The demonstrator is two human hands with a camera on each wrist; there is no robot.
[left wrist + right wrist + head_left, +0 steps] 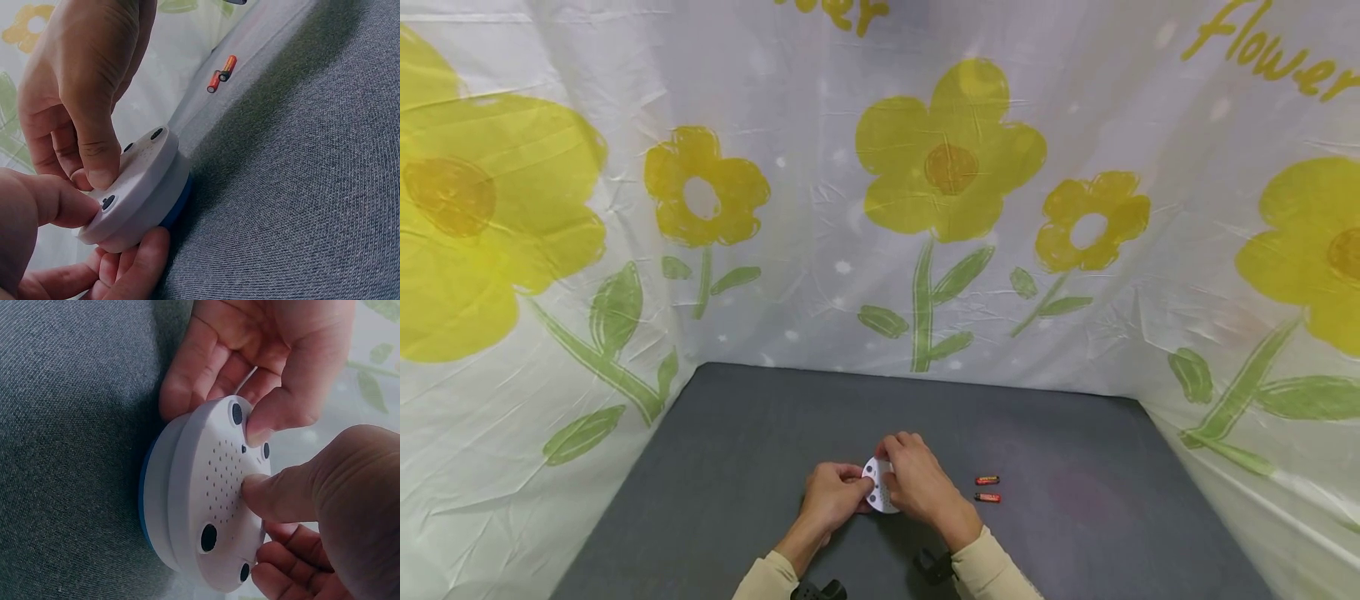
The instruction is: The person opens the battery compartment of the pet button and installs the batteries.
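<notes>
A round white plastic device with a blue far side [881, 502] is held just above the grey cloth, its face with small holes and black rubber feet turned up. My left hand [833, 497] pinches its left edge, thumb on the holed face and fingers beneath, as the left wrist view shows. The thumb of my right hand [919, 477] presses on that face beside the holes [222, 487], while the other fingers curl at the far rim. In the right wrist view, a small dark screw hole [244, 449] lies near the left thumb. What exactly the device is cannot be told.
Two small red-and-black batteries [987, 480] lie on the dark grey tabletop [760, 417], right of my hands. A white curtain [805, 275] printed with yellow flowers encloses the table at the back and sides.
</notes>
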